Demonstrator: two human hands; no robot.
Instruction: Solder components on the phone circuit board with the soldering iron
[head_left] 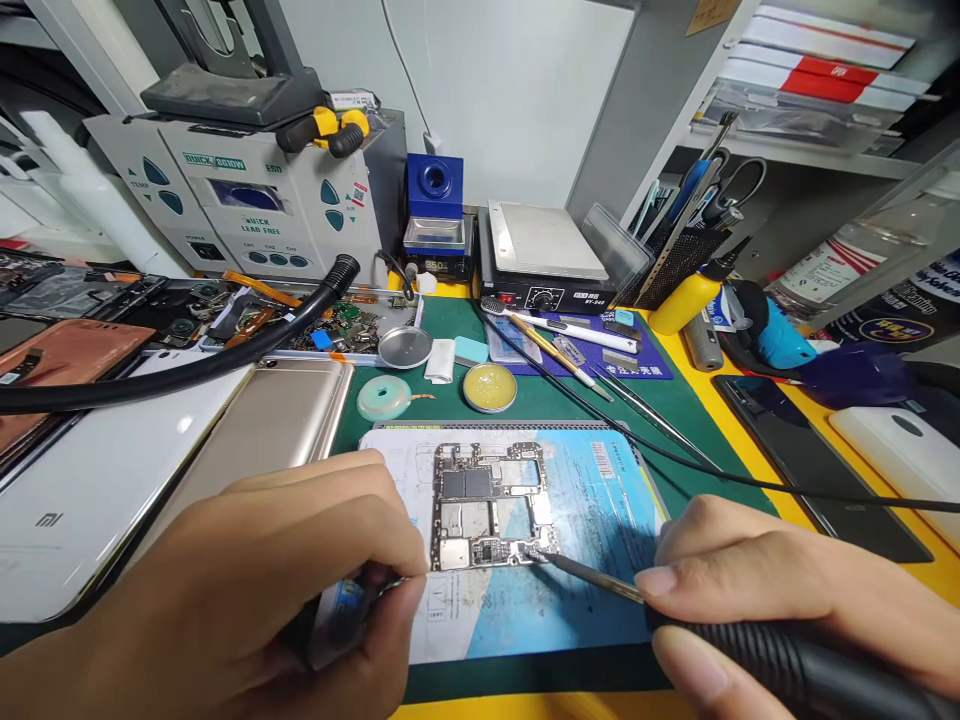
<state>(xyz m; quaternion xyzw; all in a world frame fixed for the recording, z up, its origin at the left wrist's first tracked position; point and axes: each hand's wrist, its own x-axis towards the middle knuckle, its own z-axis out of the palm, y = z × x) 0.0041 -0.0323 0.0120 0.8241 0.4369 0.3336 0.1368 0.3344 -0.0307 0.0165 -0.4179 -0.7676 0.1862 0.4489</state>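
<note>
A bare phone circuit board (465, 485) lies flat on a blue and white notebook (600, 600). My right hand (750, 580) grips a soldering iron (795, 660) by its black ridged handle. The iron's thin tip points left and meets the board's lower right part; whether it presses on a component is too small to tell. At the board's lower left corner, my left hand (300, 570) is closed in a pinch. Something shiny and dark shows inside its curled fingers, but its kind is hidden. Beyond the notebook stands an open round tin of yellow paste (490, 387).
A black hose (285, 335) crosses the left side above phone shells (112, 460). The iron's black cable (675, 455) runs over the green mat. Behind stand a rework station (247, 200) and a heating plate (547, 250). Tweezers (660, 415) and brushes lie right of the tin.
</note>
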